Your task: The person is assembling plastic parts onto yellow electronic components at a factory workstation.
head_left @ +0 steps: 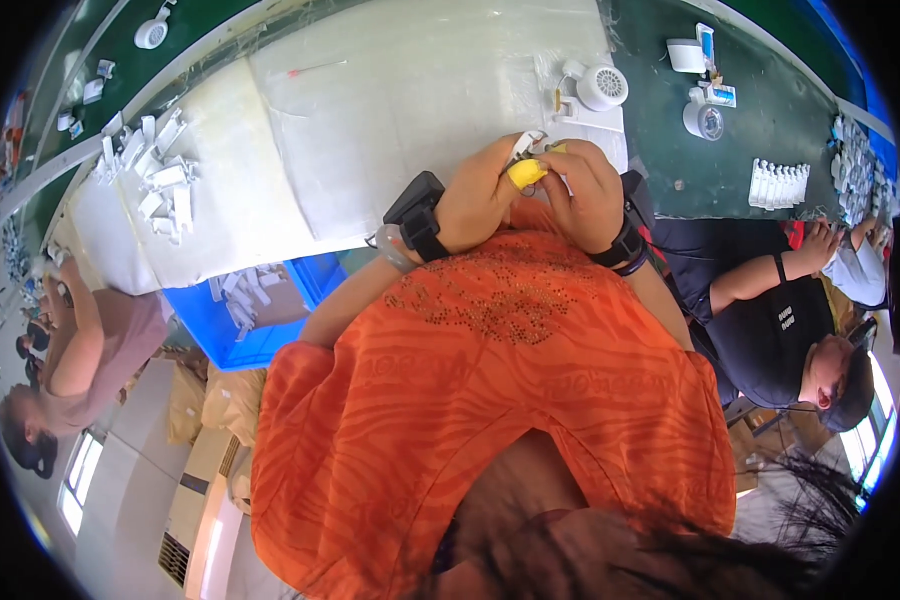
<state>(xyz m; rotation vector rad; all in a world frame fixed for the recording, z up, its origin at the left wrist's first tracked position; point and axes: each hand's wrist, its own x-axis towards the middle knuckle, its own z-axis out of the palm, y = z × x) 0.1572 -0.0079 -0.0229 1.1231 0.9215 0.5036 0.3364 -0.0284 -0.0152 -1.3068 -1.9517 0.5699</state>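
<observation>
Close in front of my orange shirt, my two hands meet over the table's near edge. My left hand [473, 200] is closed around a small white plastic part [527, 146], which pokes out above its fingers. A yellow covering [526, 174] shows at the left thumb's tip, and a bit of yellow also shows by the right fingers. My right hand [588, 192] is closed too, its curled fingers and thumb pressed against the same spot. Most of the part is hidden by the fingers. Beyond the right hand stands a round white device with a grille [602, 88].
Loose white plastic pieces [160, 175] are heaped on the left of the table. Below them stands a blue bin [240, 345] with similar pieces. A thin red tool [315, 69] lies far back. White parts stand in a row [778, 185] at right, near a co-worker in black [770, 280].
</observation>
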